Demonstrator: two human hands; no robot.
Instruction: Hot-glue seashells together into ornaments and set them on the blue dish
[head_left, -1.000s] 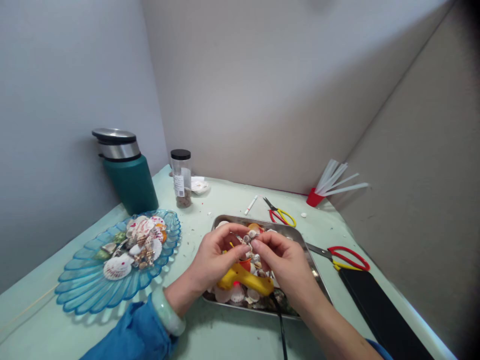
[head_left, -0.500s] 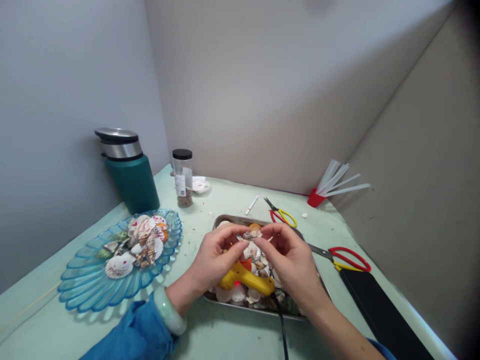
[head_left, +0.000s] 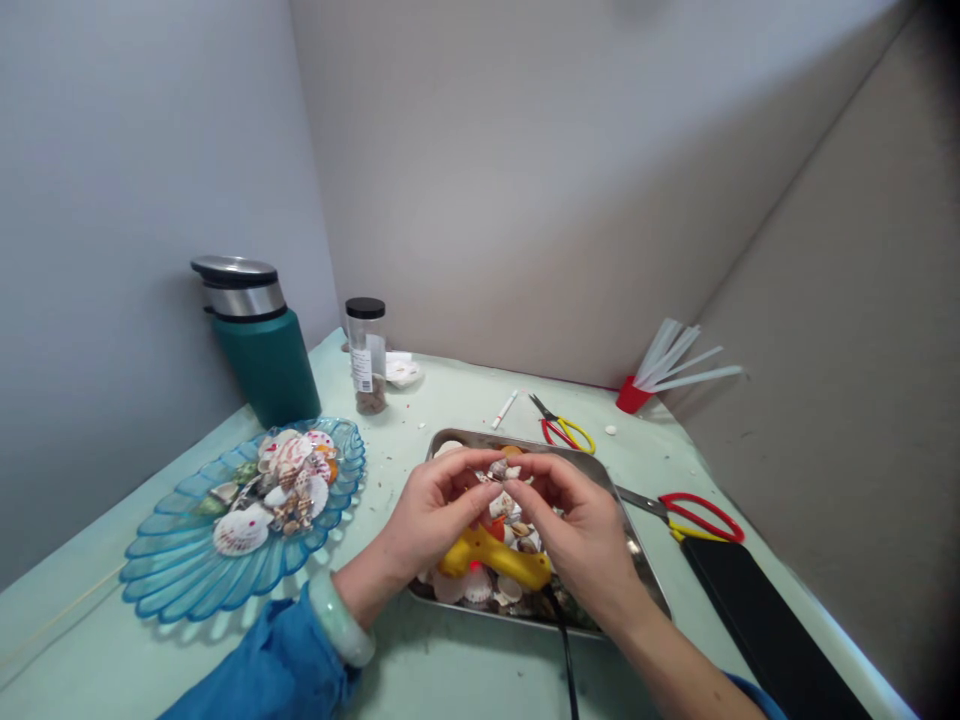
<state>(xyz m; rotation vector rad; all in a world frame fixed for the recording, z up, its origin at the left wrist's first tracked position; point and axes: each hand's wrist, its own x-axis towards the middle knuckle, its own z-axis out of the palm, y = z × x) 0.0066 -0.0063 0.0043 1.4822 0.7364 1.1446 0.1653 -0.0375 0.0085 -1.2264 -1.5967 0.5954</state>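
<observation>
Over the metal tray, my left hand and my right hand meet fingertip to fingertip. Small seashells are pinched between them, partly covered by the fingers. Both hands are closed on these shells; whether the pieces are joined I cannot tell. Beneath the hands a yellow hot glue gun with a small red light lies across the tray. Loose shells of several kinds fill the tray around it.
A blue scalloped plate of shells stands left. Behind are a teal bottle, a lidded jar and a white stick. Two scissors, a red cup of glue sticks and a black slab lie right.
My right hand has shifted slightly left, toward my left hand. The held shells have been turned a little between the fingertips. The glue gun and tray stay put.
</observation>
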